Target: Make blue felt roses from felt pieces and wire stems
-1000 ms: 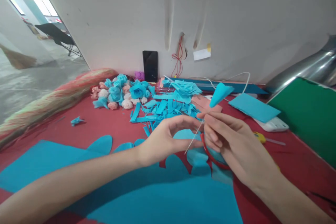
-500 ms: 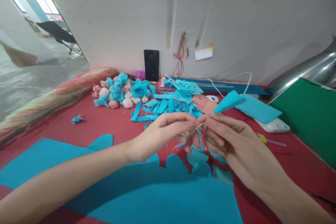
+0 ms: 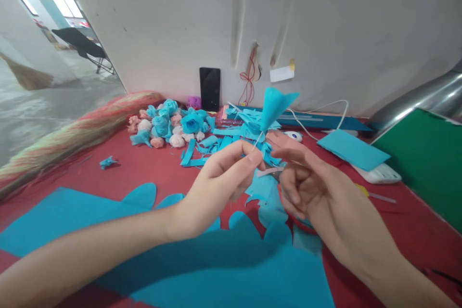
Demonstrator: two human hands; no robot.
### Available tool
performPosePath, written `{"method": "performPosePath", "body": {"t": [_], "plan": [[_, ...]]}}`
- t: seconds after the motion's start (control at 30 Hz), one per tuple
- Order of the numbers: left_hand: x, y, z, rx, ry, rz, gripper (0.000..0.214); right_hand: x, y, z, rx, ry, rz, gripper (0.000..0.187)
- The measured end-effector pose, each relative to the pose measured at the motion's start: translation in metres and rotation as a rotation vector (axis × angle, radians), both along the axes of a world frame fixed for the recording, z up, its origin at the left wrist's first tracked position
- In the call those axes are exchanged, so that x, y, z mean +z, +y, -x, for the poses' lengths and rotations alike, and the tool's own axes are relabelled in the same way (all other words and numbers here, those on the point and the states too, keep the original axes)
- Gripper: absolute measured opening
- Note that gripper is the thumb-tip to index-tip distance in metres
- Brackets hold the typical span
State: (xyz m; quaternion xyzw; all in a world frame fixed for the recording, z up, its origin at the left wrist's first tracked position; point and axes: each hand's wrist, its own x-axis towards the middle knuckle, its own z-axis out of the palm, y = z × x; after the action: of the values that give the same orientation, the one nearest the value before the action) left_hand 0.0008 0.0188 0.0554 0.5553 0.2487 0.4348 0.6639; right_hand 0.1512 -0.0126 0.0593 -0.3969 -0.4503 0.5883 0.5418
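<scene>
My left hand [image 3: 224, 183] pinches a thin pale stick [image 3: 257, 142] between thumb and forefinger. The stick points up and carries a rolled blue paper cone [image 3: 275, 103] at its tip. My right hand [image 3: 310, 187] is just to the right, fingers curled, with a small white strip [image 3: 269, 171] pinched at thumb and forefinger, close to my left fingertips. Under my right hand lies a red ring [image 3: 288, 215], mostly hidden. Both hands hover over a large blue sheet [image 3: 180, 260] with scalloped cut edges on the red table [image 3: 137, 168].
Cut blue strips [image 3: 225, 147] and a pile of blue, pink and white paper flowers [image 3: 162, 125] lie behind. A black phone [image 3: 210, 89] leans on the wall. On the right are a blue paper piece [image 3: 352, 149], a white device [image 3: 378, 172], a yellow-handled tool [image 3: 364, 191] and a green sheet [image 3: 426, 163].
The stick with the blue cone passed from my right hand to my left and swung from leaning right to upright. My right hand let go of it and curled round a white strip.
</scene>
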Motion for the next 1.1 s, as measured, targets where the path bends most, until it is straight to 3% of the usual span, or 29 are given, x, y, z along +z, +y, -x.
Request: {"method": "performPosePath", "body": {"t": [0.3,0.47,0.6,0.77,0.97,1.1], "plan": [[0.001,0.002,-0.001,0.06,0.185,-0.119,0.013,0.003,-0.004,-0.003,0.018,0.056,0.065,0.029],[-0.002,-0.001,-0.001,0.131,0.291,-0.275,0.026,0.002,-0.008,-0.005,-0.001,0.033,-0.004,0.031],[-0.008,0.0,0.001,0.238,0.315,-0.409,0.021,0.001,-0.01,-0.007,-0.007,-0.029,-0.005,0.036],[-0.013,0.006,0.003,0.312,0.323,-0.532,0.019,0.002,-0.012,-0.006,-0.01,0.017,0.067,0.02],[-0.012,0.013,0.005,0.354,0.339,-0.566,0.011,0.004,-0.011,-0.007,0.101,0.077,0.092,0.021],[-0.007,0.014,0.005,0.289,0.339,-0.413,0.011,0.001,-0.01,-0.008,0.097,0.057,0.045,0.024]]}}
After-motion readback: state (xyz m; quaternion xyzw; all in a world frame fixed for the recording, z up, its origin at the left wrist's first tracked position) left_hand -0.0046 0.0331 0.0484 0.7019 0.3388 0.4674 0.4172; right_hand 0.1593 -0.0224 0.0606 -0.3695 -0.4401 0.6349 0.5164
